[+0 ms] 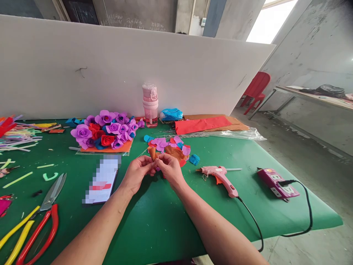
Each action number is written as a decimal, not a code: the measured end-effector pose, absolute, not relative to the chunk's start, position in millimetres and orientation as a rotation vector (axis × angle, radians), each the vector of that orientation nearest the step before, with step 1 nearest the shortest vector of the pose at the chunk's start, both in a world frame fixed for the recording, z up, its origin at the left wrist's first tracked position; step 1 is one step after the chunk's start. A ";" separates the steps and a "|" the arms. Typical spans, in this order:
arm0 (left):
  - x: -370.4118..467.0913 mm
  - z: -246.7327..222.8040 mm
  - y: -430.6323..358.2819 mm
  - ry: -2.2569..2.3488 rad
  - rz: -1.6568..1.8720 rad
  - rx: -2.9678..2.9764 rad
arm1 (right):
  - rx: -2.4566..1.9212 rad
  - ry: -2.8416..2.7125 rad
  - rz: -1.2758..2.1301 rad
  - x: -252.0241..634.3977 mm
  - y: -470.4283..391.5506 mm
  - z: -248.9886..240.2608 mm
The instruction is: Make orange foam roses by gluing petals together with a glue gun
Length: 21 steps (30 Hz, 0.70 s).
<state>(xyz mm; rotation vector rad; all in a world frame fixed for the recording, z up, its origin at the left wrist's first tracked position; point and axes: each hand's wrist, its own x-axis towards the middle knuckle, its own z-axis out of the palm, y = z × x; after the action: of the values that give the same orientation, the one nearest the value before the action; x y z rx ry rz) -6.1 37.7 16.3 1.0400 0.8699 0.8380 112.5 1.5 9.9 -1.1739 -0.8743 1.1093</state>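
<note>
Both hands meet over the middle of the green table. My left hand [141, 170] is closed around the base of a brown paper flower [152, 152], whose rolled petal points upward. The fingers of my right hand [168, 167] pinch at the same base, close against the left fingertips. A thin wire sticks out to the left of the flower. Just behind the hands lies a pile of cut paper petals [160, 143] in purple, red, blue and brown. To the right rests a pink hot glue gun [219, 176], its nozzle pointing left.
Finished paper flowers [106, 129] lie at the back left, beside a pink water bottle [150, 106]. A phone [102, 180], scissors [53, 193] and yellow-handled pliers [20, 235] are on the left. A purple power socket [277, 184] sits right, its cable crossing the table edge.
</note>
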 end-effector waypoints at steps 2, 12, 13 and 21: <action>-6.2 15.8 37.8 0.867 0.833 1.037 | -1.192 -0.882 1.074 113.4 2.5 6.8; -7.5 18.7 39.0 0.889 0.838 1.028 | -1.200 -0.885 1.108 114.1 1.2 11.3; -7.8 18.8 39.1 0.886 0.839 1.028 | -1.190 -0.892 1.100 114.5 1.2 10.5; -8.4 22.1 37.1 0.871 0.814 1.043 | -1.161 -0.894 1.110 117.3 2.3 6.2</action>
<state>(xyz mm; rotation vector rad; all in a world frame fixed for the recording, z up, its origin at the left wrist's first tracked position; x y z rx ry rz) -8.4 37.1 22.1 1.0425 0.8714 0.8140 117.3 2.3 6.2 -1.1609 -0.8937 1.1096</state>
